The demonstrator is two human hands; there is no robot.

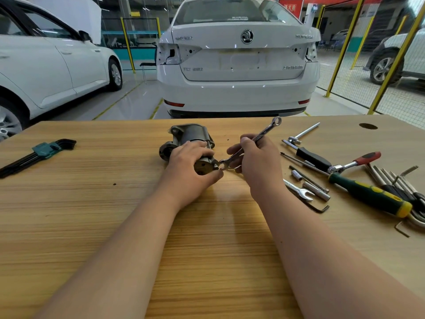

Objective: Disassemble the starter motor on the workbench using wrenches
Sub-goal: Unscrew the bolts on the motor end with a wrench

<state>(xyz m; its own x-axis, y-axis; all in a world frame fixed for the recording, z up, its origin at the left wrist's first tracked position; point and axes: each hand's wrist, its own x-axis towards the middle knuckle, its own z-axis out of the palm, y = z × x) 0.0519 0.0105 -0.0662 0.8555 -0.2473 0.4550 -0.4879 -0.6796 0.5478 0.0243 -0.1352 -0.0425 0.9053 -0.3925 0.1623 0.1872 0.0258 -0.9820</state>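
loose tools [358, 180] crowding right (near hand)

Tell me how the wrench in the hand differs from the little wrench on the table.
The held wrench looks longer than the little wrench. The right hand grips the held wrench at the starter motor; the little wrench lies untouched on the workbench. Both are shiny metal.

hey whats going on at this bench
A person is taking apart a starter motor that lies on the wooden workbench. The left hand grips the motor's near end to steady it. The right hand holds a combination wrench, with its open end at a small fastener on that end. The motor looks mostly assembled. A ratchet and a screwdriver lie to the right, and a hex key set to the left.
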